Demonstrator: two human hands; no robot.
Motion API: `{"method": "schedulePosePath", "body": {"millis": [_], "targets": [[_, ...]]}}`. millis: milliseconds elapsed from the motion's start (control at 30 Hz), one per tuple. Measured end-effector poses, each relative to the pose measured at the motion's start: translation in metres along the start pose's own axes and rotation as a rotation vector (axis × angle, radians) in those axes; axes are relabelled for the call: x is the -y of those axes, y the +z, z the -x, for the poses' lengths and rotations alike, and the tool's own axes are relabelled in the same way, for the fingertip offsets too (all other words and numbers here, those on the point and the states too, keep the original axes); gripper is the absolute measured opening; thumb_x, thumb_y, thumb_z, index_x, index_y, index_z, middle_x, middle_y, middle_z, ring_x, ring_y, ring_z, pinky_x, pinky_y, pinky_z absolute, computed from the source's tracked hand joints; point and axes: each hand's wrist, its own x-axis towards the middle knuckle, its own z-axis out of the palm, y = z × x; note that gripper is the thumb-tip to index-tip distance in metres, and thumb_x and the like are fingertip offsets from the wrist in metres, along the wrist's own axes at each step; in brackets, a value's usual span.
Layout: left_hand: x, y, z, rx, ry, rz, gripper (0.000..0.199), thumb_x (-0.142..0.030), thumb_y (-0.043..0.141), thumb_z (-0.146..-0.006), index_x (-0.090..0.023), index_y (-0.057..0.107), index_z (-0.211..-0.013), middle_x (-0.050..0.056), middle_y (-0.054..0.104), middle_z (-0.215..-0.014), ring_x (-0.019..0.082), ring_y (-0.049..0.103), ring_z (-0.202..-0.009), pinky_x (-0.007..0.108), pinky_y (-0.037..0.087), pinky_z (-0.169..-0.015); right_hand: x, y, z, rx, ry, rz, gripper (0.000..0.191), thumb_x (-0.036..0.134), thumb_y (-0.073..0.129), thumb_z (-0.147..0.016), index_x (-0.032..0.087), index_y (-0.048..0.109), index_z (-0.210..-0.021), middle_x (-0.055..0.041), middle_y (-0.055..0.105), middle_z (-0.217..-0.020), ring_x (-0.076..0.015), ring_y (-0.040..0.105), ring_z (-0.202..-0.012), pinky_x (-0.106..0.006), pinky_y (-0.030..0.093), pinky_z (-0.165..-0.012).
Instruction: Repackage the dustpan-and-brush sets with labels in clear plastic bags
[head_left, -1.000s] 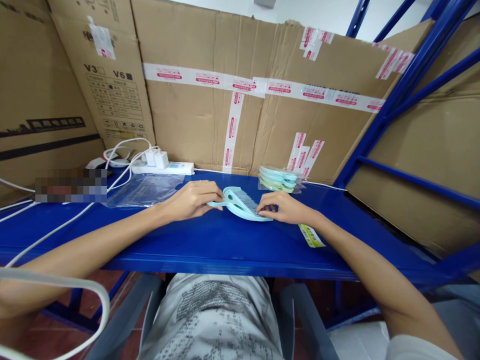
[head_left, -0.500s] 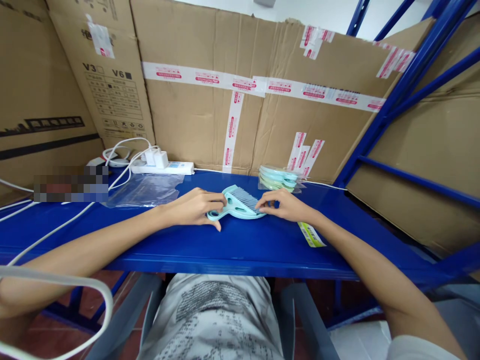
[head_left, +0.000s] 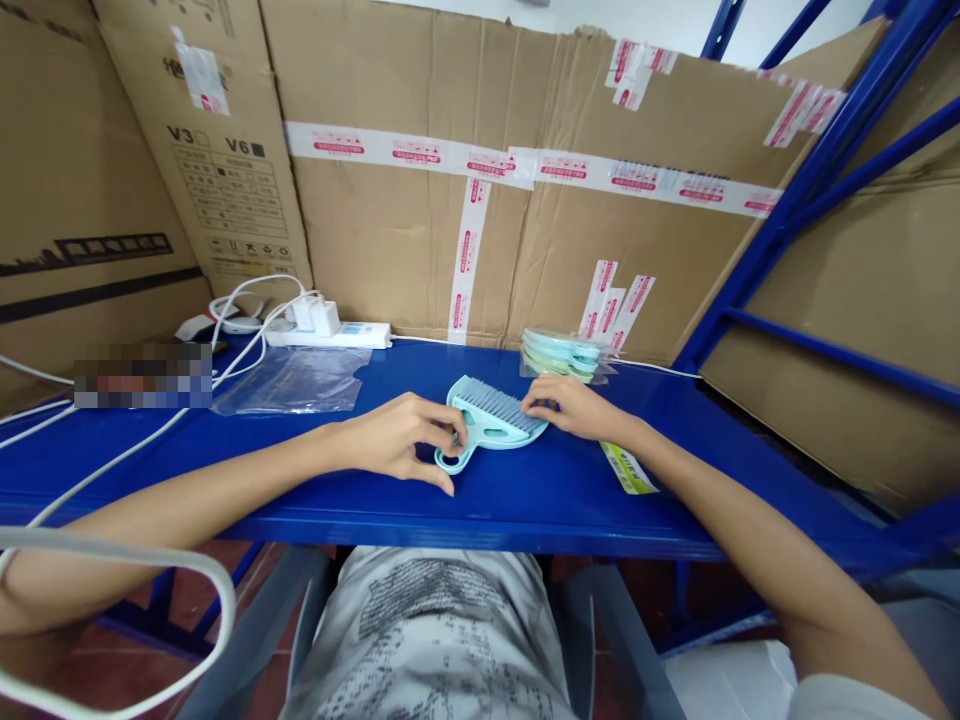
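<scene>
A mint-green brush [head_left: 495,432] with grey bristles lies on the blue table, its looped handle toward the lower left. My left hand [head_left: 409,438] is at the handle end, its fingertips on the brush and its thumb stretched apart below. At the brush's right end, my right hand [head_left: 571,406] has its thumb and fingers closed on the edge of the bristles. Just behind that hand sits a stack of wrapped mint-green pieces [head_left: 561,352]. A green and white label [head_left: 628,470] lies near my right wrist.
A white power strip [head_left: 360,335] with plugs and cables stands at the back left, beside a clear plastic bag [head_left: 300,380]. Cardboard panels [head_left: 397,240] line the back, and blue metal bars [head_left: 795,210] rise at the right. A white cable loops at the lower left.
The brush has turned, its handle swinging toward the table's front edge. My left hand has moved right and down with the handle end; my right hand has shifted slightly right.
</scene>
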Motion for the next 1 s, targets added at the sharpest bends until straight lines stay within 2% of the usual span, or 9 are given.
{"method": "schedulePosePath", "body": {"millis": [167, 300, 467, 600, 700, 800, 867, 933, 1000], "targets": [[0.002, 0.001, -0.001, -0.036, 0.003, 0.059, 0.029, -0.04, 0.086, -0.089, -0.016, 0.069, -0.082, 0.01, 0.074, -0.103, 0.017, 0.073, -0.084, 0.025, 0.054, -0.077, -0.001, -0.009, 0.0, 0.017, 0.067, 0.06, 0.016, 0.022, 0.063, -0.101, 0.018, 0.078, -0.099, -0.0102, 0.078, -0.101, -0.0225, 0.069, -0.09, -0.034, 0.048, -0.083], [0.001, -0.001, -0.003, -0.004, -0.019, 0.123, 0.025, -0.035, 0.084, -0.092, -0.016, 0.069, -0.083, 0.01, 0.071, -0.102, 0.018, 0.071, -0.088, 0.026, 0.054, -0.082, 0.001, -0.04, 0.011, 0.139, 0.225, 0.091, 0.02, 0.028, 0.071, -0.094, 0.017, 0.08, -0.108, -0.0107, 0.081, -0.105, -0.0222, 0.072, -0.087, -0.031, 0.049, -0.079], [-0.005, 0.001, -0.003, 0.007, -0.046, 0.162, 0.034, -0.043, 0.085, -0.089, -0.016, 0.067, -0.078, 0.005, 0.064, -0.09, 0.014, 0.062, -0.074, 0.024, 0.049, -0.068, -0.013, -0.074, 0.04, 0.493, 0.502, 0.073, 0.066, 0.048, 0.084, -0.08, 0.012, 0.074, -0.134, -0.0118, 0.082, -0.101, -0.0271, 0.076, -0.086, -0.033, 0.053, -0.076], [-0.012, -0.003, -0.005, -0.016, -0.106, 0.374, 0.035, -0.049, 0.079, -0.095, -0.015, 0.075, -0.086, 0.008, 0.07, -0.09, 0.014, 0.064, -0.07, 0.024, 0.052, -0.066, -0.036, -0.069, 0.051, 0.504, 0.547, 0.228, 0.082, 0.051, 0.096, -0.058, 0.017, 0.077, -0.129, -0.0134, 0.081, -0.111, -0.0337, 0.075, -0.1, -0.035, 0.053, -0.075], [-0.009, -0.008, -0.006, -0.099, -0.179, 0.383, 0.037, -0.046, 0.068, -0.104, -0.015, 0.075, -0.086, 0.008, 0.072, -0.083, 0.014, 0.065, -0.068, 0.026, 0.054, -0.069, -0.048, -0.062, 0.052, 0.478, 0.483, 0.167, 0.067, 0.05, 0.098, -0.057, 0.021, 0.081, -0.115, -0.0074, 0.08, -0.088, -0.027, 0.073, -0.079, -0.033, 0.048, -0.063], [0.002, -0.009, -0.004, -0.201, -0.249, 0.156, 0.034, -0.04, 0.064, -0.106, -0.016, 0.075, -0.085, 0.007, 0.073, -0.087, 0.016, 0.069, -0.078, 0.028, 0.054, -0.076, -0.048, -0.064, 0.049, 0.511, 0.425, 0.036, 0.038, 0.053, 0.091, -0.069, 0.02, 0.079, -0.086, -0.0025, 0.075, -0.07, -0.0193, 0.067, -0.062, -0.03, 0.043, -0.057], [0.011, -0.007, -0.002, -0.205, -0.283, -0.008, 0.029, -0.039, 0.064, -0.106, -0.017, 0.077, -0.091, 0.008, 0.074, -0.098, 0.019, 0.071, -0.091, 0.031, 0.055, -0.085, -0.039, -0.071, 0.046, 0.513, 0.414, -0.052, 0.035, 0.053, 0.085, -0.078, 0.019, 0.075, -0.075, -0.0028, 0.074, -0.067, -0.0177, 0.066, -0.061, -0.029, 0.043, -0.058], [0.019, -0.004, 0.0, -0.166, -0.31, -0.105, 0.026, -0.039, 0.063, -0.106, -0.018, 0.077, -0.097, 0.009, 0.074, -0.107, 0.022, 0.072, -0.101, 0.034, 0.055, -0.093, -0.026, -0.08, 0.042, 0.461, 0.396, -0.162, 0.036, 0.052, 0.079, -0.086, 0.018, 0.074, -0.076, -0.0046, 0.075, -0.071, -0.0174, 0.067, -0.064, -0.029, 0.045, -0.059], [0.023, -0.003, 0.001, -0.119, -0.325, -0.113, 0.026, -0.038, 0.062, -0.107, -0.018, 0.077, -0.1, 0.009, 0.075, -0.107, 0.022, 0.072, -0.102, 0.034, 0.055, -0.093, -0.01, -0.086, 0.039, 0.335, 0.38, -0.322, 0.036, 0.053, 0.077, -0.09, 0.018, 0.075, -0.087, -0.006, 0.077, -0.078, -0.0179, 0.068, -0.067, -0.029, 0.049, -0.06]]}}
